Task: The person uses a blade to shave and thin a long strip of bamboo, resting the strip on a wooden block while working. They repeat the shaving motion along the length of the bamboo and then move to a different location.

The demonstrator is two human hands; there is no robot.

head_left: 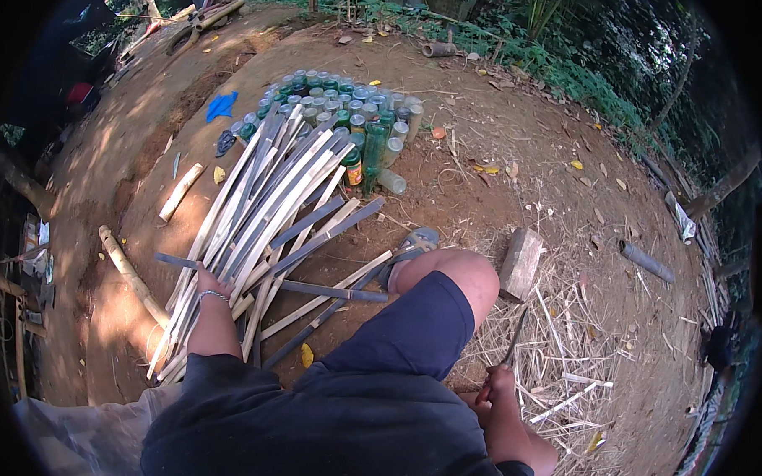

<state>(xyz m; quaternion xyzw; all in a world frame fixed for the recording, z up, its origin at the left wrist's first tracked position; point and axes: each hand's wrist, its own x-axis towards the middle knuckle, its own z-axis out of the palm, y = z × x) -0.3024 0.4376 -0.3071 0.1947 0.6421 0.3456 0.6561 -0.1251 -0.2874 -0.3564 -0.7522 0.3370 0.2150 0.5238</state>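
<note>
At the left, my left hand (212, 282), a bracelet at its wrist, is closed round a dark-faced bamboo strip (333, 292). That strip lies crosswise over a large pile of long split bamboo strips (273, 196), some pale and some grey. Low on the right, beside my bent knee, my right hand (500, 381) grips a knife (516, 337) by its reddish handle. The narrow blade points away from me, its tip near a squared wooden block (523, 258). The fingers of my left hand are partly hidden by the hand itself.
Many glass bottles and jars (352, 111) stand packed beyond the pile. Pale shavings (562, 345) litter the ground at right. Bamboo poles (132, 271) lie at left, a dark tube (646, 261) far right, a blue cloth (222, 106) near the bottles.
</note>
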